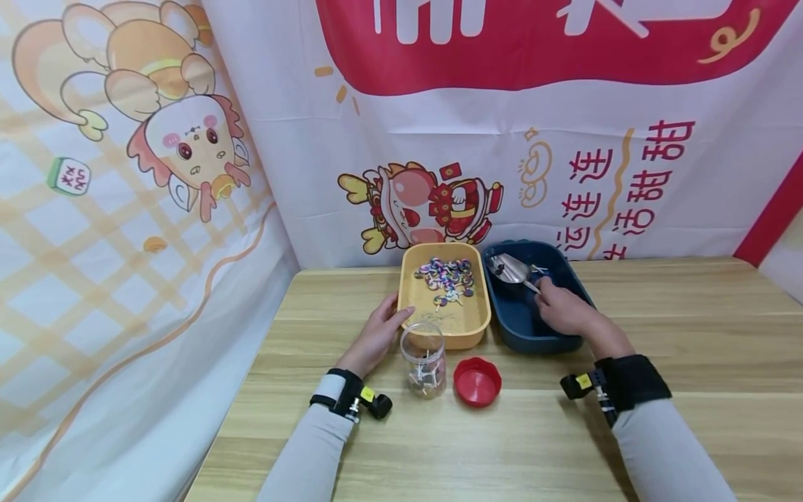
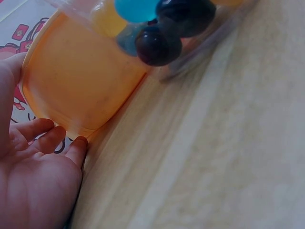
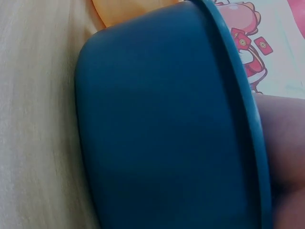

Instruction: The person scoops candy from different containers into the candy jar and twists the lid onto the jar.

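Note:
My left hand grips the left side of a yellow bin, thumb over the rim and fingers against the outer wall. Several swirl-patterned lollipops lie inside that bin. In the blue bin on the right, my right hand holds a metal scoop by its handle; small dark and white pieces sit in the scoop's bowl. A clear jar partly filled with lollipops stands upright by my left wrist. Round coloured candies show through its wall in the left wrist view.
A red lid lies on the wooden table, right of the jar. Both bins stand side by side near a printed cloth backdrop. Another cloth hangs along the left side.

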Tool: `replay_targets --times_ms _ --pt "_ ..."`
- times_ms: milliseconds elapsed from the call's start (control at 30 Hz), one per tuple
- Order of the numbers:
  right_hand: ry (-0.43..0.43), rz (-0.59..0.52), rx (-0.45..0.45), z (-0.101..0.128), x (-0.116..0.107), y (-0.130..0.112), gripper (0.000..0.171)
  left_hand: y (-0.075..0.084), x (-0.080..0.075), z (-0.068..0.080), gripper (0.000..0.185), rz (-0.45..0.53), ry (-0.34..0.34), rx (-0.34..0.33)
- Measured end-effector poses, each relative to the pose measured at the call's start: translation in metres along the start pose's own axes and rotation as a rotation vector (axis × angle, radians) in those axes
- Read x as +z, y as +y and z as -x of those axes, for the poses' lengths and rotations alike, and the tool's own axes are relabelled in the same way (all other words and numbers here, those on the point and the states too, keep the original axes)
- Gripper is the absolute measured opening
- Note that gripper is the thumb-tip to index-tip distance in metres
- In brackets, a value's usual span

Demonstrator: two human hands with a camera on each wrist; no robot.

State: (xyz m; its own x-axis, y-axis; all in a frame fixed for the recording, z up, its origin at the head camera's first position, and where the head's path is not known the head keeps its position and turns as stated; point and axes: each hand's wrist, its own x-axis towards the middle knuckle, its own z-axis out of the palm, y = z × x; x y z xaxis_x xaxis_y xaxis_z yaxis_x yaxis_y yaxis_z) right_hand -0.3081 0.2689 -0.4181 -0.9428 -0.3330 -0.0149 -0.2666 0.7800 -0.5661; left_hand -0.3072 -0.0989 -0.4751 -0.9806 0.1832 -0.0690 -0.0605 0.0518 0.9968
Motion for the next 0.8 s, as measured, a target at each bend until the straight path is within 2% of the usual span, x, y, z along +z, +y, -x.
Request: replay_targets --times_ms 267,567,800 --pt "0.071 -0.022 -0.07 0.003 -0.01 -0.006 0.023 -0.001 0.0 -0.001 0.065 -0.003 0.0 0.011" --pt "0.061 -0.061 -0.113 0.016 -0.029 -0.03 0.025 -0.003 -0.002 -0.001 0.067 0.011 -0.031 0.003" --pt "0.059 -0.028 -0.173 0.034 -0.049 -0.054 0.026 0.0 -0.001 -0.001 0.064 0.007 -0.017 0.011"
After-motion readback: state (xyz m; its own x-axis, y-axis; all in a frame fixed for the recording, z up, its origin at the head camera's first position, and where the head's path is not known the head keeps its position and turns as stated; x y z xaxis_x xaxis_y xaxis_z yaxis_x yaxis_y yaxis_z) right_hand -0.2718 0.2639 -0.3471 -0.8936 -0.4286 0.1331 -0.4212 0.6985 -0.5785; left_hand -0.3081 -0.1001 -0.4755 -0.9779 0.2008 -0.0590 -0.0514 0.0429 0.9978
